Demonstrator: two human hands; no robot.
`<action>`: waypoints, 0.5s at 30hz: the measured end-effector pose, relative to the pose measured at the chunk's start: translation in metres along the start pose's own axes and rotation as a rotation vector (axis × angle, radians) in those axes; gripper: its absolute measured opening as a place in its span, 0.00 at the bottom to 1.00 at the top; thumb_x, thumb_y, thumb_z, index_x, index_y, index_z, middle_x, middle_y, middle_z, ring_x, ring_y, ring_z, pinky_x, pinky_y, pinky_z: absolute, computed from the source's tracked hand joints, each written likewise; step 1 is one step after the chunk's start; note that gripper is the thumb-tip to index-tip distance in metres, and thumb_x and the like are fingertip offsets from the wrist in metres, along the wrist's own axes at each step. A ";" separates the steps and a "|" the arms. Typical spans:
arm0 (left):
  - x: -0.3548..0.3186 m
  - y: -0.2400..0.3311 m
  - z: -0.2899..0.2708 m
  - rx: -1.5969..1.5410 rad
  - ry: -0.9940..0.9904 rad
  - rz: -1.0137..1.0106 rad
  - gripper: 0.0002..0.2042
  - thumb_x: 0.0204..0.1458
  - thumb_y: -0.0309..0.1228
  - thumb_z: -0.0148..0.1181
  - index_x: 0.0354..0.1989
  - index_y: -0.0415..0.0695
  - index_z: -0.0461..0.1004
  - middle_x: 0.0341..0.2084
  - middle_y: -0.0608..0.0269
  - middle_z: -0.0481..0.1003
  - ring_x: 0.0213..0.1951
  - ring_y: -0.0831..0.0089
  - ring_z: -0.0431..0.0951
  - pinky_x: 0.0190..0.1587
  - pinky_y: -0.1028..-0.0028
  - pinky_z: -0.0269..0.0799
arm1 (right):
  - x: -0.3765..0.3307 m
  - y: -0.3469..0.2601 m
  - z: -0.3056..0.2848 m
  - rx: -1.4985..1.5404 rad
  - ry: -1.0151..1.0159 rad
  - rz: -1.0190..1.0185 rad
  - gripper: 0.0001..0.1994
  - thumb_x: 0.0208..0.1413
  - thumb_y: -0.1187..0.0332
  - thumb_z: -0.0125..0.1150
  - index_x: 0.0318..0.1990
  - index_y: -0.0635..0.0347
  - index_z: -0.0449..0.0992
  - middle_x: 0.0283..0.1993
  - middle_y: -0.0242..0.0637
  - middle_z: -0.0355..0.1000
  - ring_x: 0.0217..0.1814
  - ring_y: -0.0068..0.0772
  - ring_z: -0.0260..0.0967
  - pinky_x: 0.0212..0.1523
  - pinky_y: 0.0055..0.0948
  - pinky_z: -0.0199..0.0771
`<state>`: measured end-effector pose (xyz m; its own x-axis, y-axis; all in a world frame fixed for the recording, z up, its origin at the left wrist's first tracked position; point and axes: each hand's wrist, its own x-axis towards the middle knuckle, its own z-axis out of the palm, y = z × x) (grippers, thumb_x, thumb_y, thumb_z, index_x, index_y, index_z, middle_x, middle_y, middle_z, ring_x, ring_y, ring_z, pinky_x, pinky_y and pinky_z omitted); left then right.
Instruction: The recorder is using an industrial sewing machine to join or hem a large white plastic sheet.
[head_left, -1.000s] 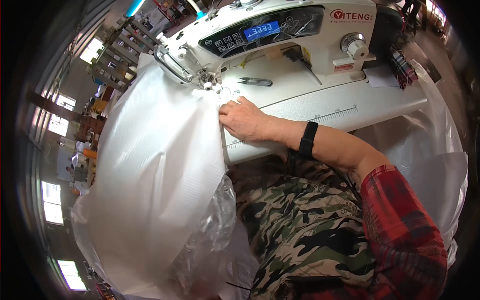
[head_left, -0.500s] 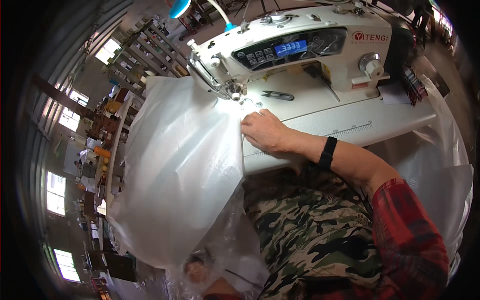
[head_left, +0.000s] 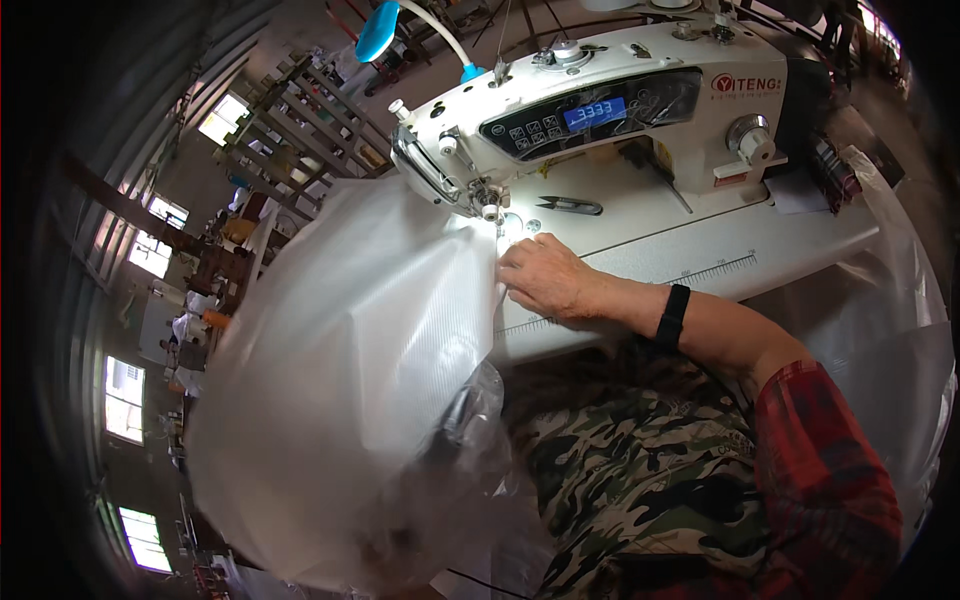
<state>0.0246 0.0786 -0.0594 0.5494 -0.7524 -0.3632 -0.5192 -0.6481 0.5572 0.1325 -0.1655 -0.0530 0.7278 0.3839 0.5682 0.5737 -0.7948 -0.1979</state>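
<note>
A large translucent white plastic sheet (head_left: pixel 330 350) drapes from the head of a white sewing machine (head_left: pixel 450 110) down the left of the bed. My right hand (head_left: pixel 550 278) rests at the bed's front edge, its fingers pinched on the sheet's right edge just below the lit needle area. Behind the sheet at the lower left, my left hand (head_left: pixel 400 545) shows only as a blurred dark shape, its fingers hidden. Small dark thread snips (head_left: pixel 571 205) lie on the bed right of the needle.
A blue-shaded lamp (head_left: pixel 378 32) stands behind the machine head. More clear plastic (head_left: pixel 890 300) hangs off the right end of the table. A plaid cloth (head_left: pixel 832 180) lies at the far right. Cluttered benches and racks (head_left: pixel 300 130) stand along the left.
The sheet's lower part has swung left and billowed out, covering my left hand more. My right hand keeps its pinch near the needle. The whole view has shifted slightly.
</note>
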 end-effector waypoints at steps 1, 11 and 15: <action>-0.005 0.006 0.001 -0.002 -0.014 -0.006 0.22 0.52 0.21 0.55 0.58 0.38 0.68 0.54 0.43 0.72 0.55 0.51 0.73 0.55 0.61 0.70 | 0.000 0.000 -0.001 -0.013 -0.020 0.005 0.13 0.57 0.61 0.56 0.42 0.59 0.77 0.48 0.37 0.72 0.53 0.37 0.67 0.52 0.39 0.61; -0.022 0.089 0.020 -0.107 0.351 0.321 0.21 0.53 0.19 0.52 0.57 0.38 0.69 0.53 0.43 0.72 0.54 0.47 0.74 0.54 0.61 0.72 | 0.008 -0.004 0.001 -0.033 -0.007 -0.036 0.13 0.57 0.60 0.55 0.41 0.59 0.77 0.48 0.40 0.72 0.53 0.39 0.67 0.50 0.40 0.62; 0.044 0.095 -0.026 0.268 0.909 0.295 0.22 0.55 0.24 0.54 0.60 0.38 0.67 0.61 0.45 0.66 0.64 0.49 0.65 0.65 0.54 0.60 | 0.004 0.007 0.001 -0.007 -0.042 -0.004 0.13 0.58 0.60 0.54 0.42 0.57 0.78 0.50 0.40 0.73 0.53 0.40 0.68 0.51 0.40 0.63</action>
<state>0.0163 -0.0129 -0.0028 0.6092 -0.5845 0.5360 -0.7854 -0.5384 0.3055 0.1398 -0.1691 -0.0526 0.7409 0.4062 0.5349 0.5740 -0.7964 -0.1902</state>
